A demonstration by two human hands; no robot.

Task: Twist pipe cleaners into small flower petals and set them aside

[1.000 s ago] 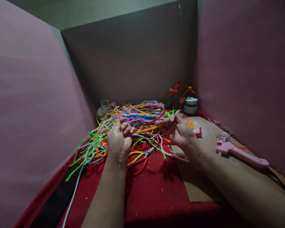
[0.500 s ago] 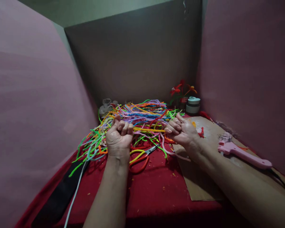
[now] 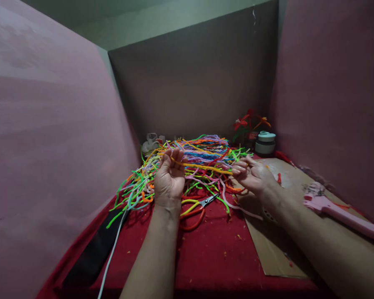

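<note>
A yellow-orange pipe cleaner [image 3: 207, 167] stretches between my two hands, above a pile of them. My left hand [image 3: 171, 178] has its palm turned up and its fingers loosely bent, with one end held by the thumb and fingers. The other end is in my right hand [image 3: 252, 174], whose fingers are curled round it. Beneath lies the heap of many-coloured pipe cleaners [image 3: 202, 150]. Scissors [image 3: 195, 209] with yellow and red handles rest on the red cloth, between my forearms and in front of the pile.
On the right, a pink glue gun [image 3: 339, 211] lies on a cardboard sheet [image 3: 262, 245]. A lidded jar [image 3: 264, 143] and red and orange flowers [image 3: 246, 120] stand at the back. A black flat object [image 3: 93, 249] and a white cord [image 3: 112, 249] lie left. Pink walls flank the red cloth [image 3: 218, 249].
My left hand's fingers have opened out from a tight fist, and the right hand's grip looks looser. The pipe cleaner, level before, now slopes down to the right. The whole view has shifted.
</note>
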